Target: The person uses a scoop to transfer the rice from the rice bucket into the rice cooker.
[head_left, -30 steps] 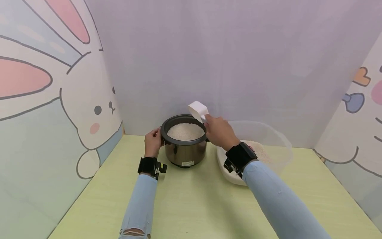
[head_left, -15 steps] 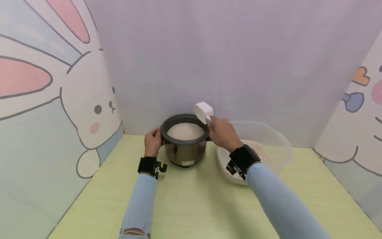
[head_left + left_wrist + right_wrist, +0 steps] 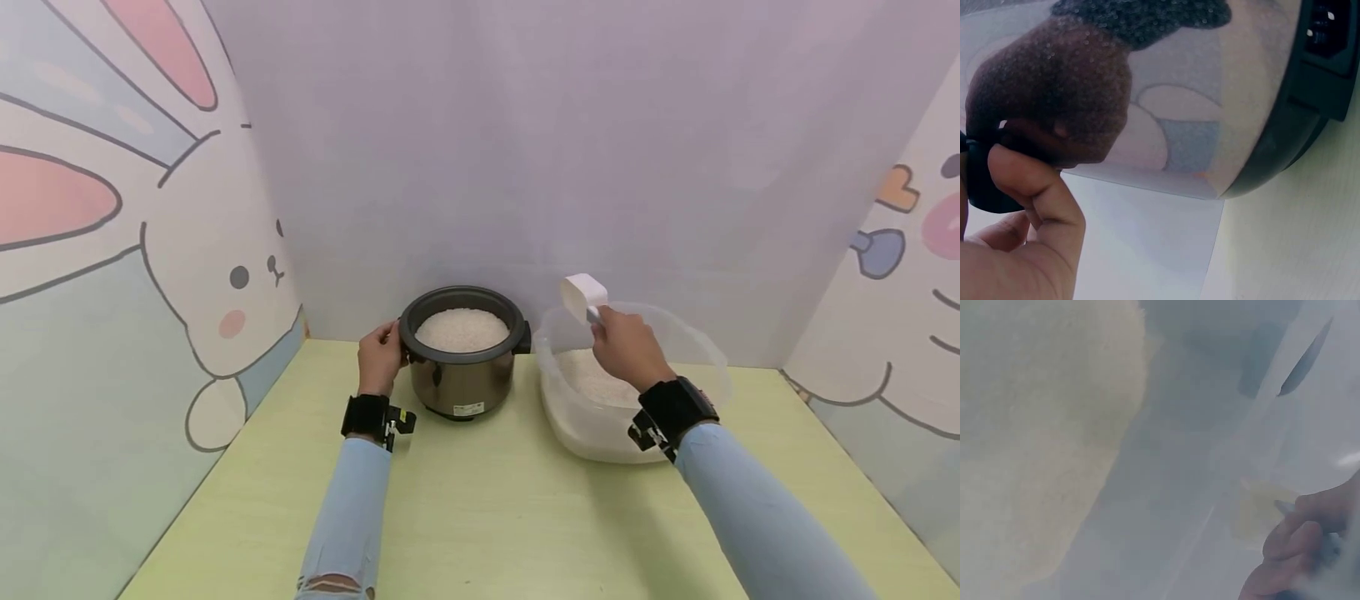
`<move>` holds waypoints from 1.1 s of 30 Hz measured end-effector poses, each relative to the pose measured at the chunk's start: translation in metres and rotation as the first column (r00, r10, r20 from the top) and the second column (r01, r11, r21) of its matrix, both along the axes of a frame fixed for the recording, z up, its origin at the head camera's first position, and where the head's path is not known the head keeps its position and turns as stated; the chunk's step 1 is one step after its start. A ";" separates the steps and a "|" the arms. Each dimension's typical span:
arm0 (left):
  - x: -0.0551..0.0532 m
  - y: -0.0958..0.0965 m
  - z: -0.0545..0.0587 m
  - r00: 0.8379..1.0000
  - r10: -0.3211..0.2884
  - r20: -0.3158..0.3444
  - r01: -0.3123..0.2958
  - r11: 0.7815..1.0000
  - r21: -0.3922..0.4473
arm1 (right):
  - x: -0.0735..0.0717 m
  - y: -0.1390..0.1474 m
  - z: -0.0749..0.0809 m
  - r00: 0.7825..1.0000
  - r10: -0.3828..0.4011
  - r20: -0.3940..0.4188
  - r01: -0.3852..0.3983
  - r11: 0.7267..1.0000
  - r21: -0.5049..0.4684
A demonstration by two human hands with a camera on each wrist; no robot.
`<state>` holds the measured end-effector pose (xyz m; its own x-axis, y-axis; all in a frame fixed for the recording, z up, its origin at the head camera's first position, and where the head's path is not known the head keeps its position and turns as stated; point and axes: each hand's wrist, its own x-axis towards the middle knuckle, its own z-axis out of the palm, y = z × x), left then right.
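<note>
A dark rice cooker (image 3: 461, 385) stands upright without a lid, with white rice (image 3: 462, 330) heaped inside. At its left side my left hand (image 3: 379, 360) pinches the black side handle (image 3: 991, 187) between thumb and fingers, as the left wrist view shows close up. My right hand (image 3: 632, 348) grips the handle of a white measuring scoop (image 3: 583, 297), which is held tilted above a translucent tub (image 3: 557, 392). The scoop's inside is not visible from here. Rice (image 3: 596, 377) lies in the tub. In the right wrist view the right hand's curled fingers (image 3: 1297, 544) show through haze.
The cooker and the tub stand side by side on a pale green table (image 3: 480, 517). A lilac curtain (image 3: 525, 150) hangs right behind them. Side panels with a cartoon rabbit (image 3: 217, 317) bound the table on the left and another cartoon panel on the right.
My right hand has carried the scoop rightward from over the cooker's rim to above the tub. The left hand keeps its hold on the cooker's handle; the head view has shifted slightly.
</note>
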<state>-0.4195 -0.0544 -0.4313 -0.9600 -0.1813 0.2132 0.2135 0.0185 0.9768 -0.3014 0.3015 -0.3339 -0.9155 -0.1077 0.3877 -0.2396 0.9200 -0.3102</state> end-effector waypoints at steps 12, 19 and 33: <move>-0.004 -0.002 -0.004 1.000 0.015 0.000 -0.015 1.000 0.003 | 0.011 0.058 -0.006 0.974 -0.087 0.208 0.060 0.989 0.131; -0.003 -0.002 -0.004 1.000 0.002 0.001 -0.002 1.000 0.009 | 0.015 0.071 -0.014 0.959 -0.116 0.259 0.071 0.982 0.176; -0.001 0.000 -0.001 1.000 0.010 0.009 -0.010 1.000 0.015 | 0.010 0.074 -0.031 0.909 -0.159 0.385 0.090 0.977 0.193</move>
<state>-0.4202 -0.0545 -0.4319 -0.9601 -0.1939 0.2016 0.2044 0.0059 0.9789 -0.2914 0.3754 -0.3650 -0.9996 -0.0139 -0.0238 -0.0090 0.9808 -0.1949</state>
